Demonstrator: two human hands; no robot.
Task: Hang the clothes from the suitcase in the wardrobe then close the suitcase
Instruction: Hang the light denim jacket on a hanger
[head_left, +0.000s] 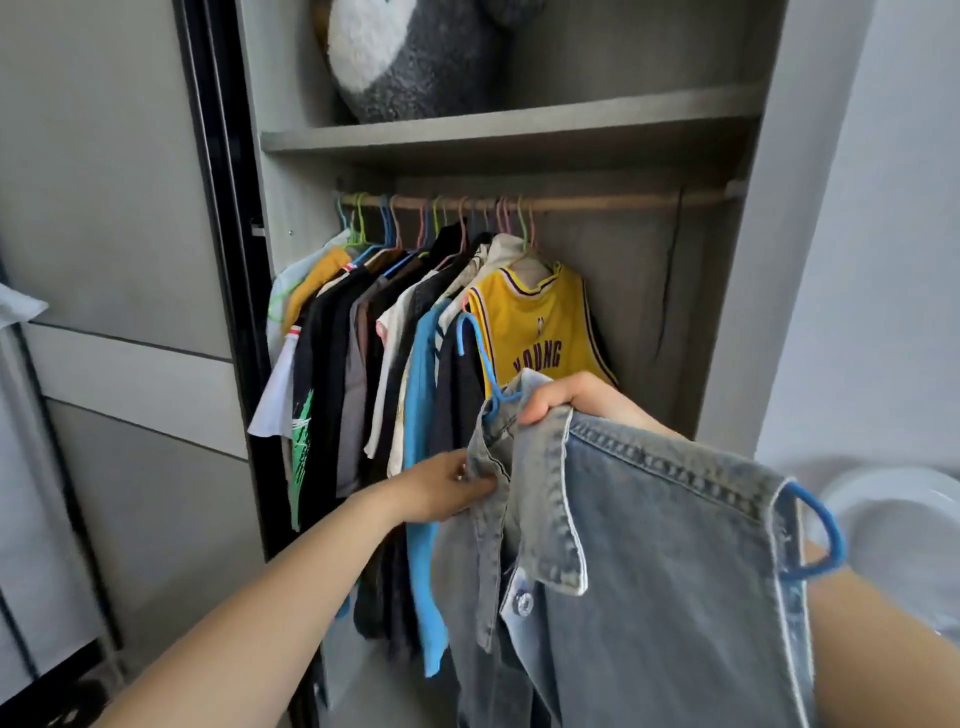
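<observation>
Grey wardrobe (743, 312) standing open, sliding door (130, 208) off to the left, plush toy (415, 57) up on the shelf (519, 137). Below, crowding the left half of the rail (623, 201), packed shirts (353, 338) on coloured hangers, ending in a yellow jersey (535, 332) — bare rail beyond it to the right, likely the free slot. Low in front of them, left hand (441, 488) pinching the front edge of a denim shirt (675, 571), probably to keep the placket straight and stop the cloth sliding off. Through its shoulders, a blue hanger (836, 532), hook raised toward the rail but not yet on it, far end poking out at the right sleeve. Above, right hand (576, 400) closed round the collar at the hanger's neck — carrying the weight, steering the hook. No suitcase in view.
</observation>
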